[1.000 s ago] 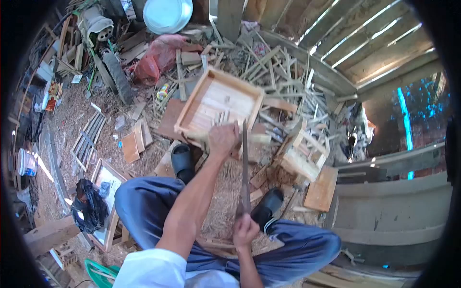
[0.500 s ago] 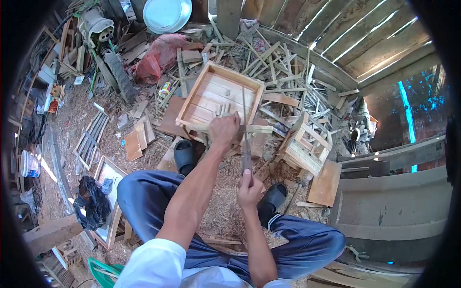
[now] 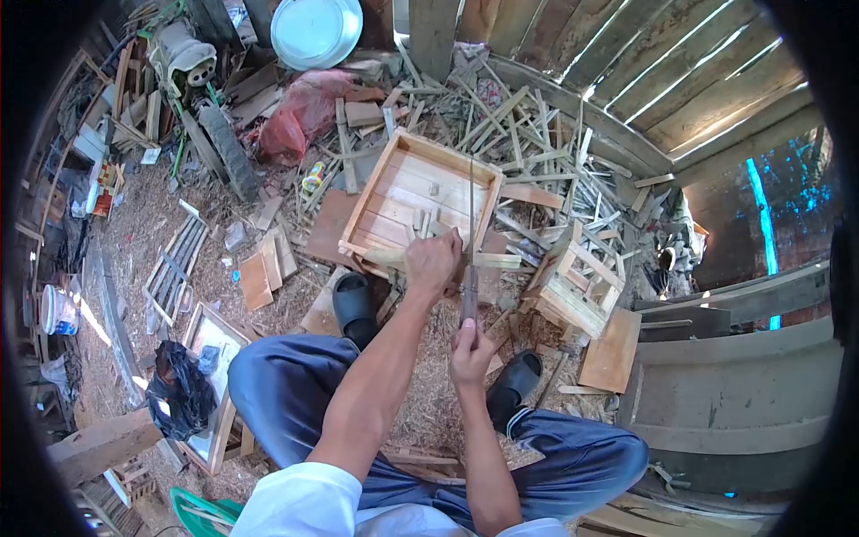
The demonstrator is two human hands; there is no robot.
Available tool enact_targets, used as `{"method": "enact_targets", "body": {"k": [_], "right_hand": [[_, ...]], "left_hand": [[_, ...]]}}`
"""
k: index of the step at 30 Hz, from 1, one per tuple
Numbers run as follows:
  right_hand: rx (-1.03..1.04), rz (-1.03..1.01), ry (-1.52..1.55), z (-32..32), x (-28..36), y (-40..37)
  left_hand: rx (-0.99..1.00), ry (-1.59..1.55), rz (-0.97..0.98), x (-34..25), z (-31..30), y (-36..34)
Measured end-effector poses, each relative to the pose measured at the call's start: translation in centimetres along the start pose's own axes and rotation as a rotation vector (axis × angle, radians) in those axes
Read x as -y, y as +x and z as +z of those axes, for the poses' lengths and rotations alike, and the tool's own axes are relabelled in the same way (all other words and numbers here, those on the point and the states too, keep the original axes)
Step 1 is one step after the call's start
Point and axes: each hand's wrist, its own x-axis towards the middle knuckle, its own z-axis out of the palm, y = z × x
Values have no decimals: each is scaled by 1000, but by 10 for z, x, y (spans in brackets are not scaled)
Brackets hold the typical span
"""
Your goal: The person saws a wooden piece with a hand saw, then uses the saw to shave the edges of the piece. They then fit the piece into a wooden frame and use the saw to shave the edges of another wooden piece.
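Note:
My left hand is closed around a narrow wooden strip at the near edge of a shallow wooden box. The strip's ends stick out on both sides of the fist. My right hand grips the handle of a handsaw. Its thin blade points away from me, almost edge-on, crossing the strip just right of my left hand and reaching over the box. Several short wood pieces lie in the box. Whether the teeth have cut into the strip cannot be made out.
A small wooden frame stands right of the box. Wood offcuts are heaped behind, near a red plastic bag. A slatted rack and a black plastic bag lie left. My sandalled feet flank the work.
The right hand and saw have moved slightly forward, away from me, relative to the box. My left hand keeps its hold on the strip. The whole view has shifted a little.

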Motion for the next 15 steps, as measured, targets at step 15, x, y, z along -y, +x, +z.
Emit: {"method": "enact_targets", "body": {"k": [15], "right_hand": [[15, 17, -74, -39, 29, -47]], "left_hand": [[49, 28, -42, 2, 4, 5]]}}
